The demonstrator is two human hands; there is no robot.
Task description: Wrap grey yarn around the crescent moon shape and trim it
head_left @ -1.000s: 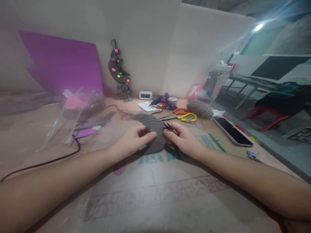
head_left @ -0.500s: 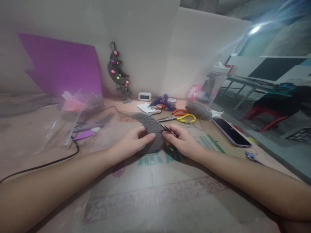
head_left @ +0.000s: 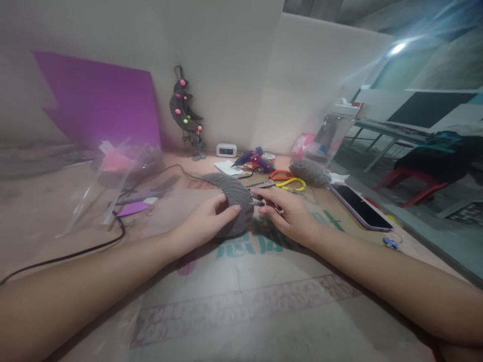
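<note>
My left hand [head_left: 207, 216] grips a crescent wrapped in grey yarn [head_left: 238, 193], its thumb flat on the front face and its fingers behind. The crescent stands over the cardboard, curving up to the left. At its right edge is my right hand [head_left: 289, 211], fingers curled round a small thin metal tool [head_left: 258, 203] whose tip points at the yarn. The fingers partly hide this tool, so I cannot make out its exact kind. Just behind the right hand lie scissors with orange and yellow handles [head_left: 296, 184].
Behind are a blue glue gun [head_left: 253, 158], a white digital clock [head_left: 226, 150] and a ball of grey yarn [head_left: 309, 172]. A phone [head_left: 360, 207] lies to the right. A purple sheet [head_left: 105, 105] and a decorated crescent [head_left: 180, 108] are at the wall. A black cable [head_left: 75, 255] runs left.
My right hand's fingers have opened out a little and its index finger now reaches forward near the crescent's edge. The tool has shifted in its grasp. My left hand keeps its hold.
</note>
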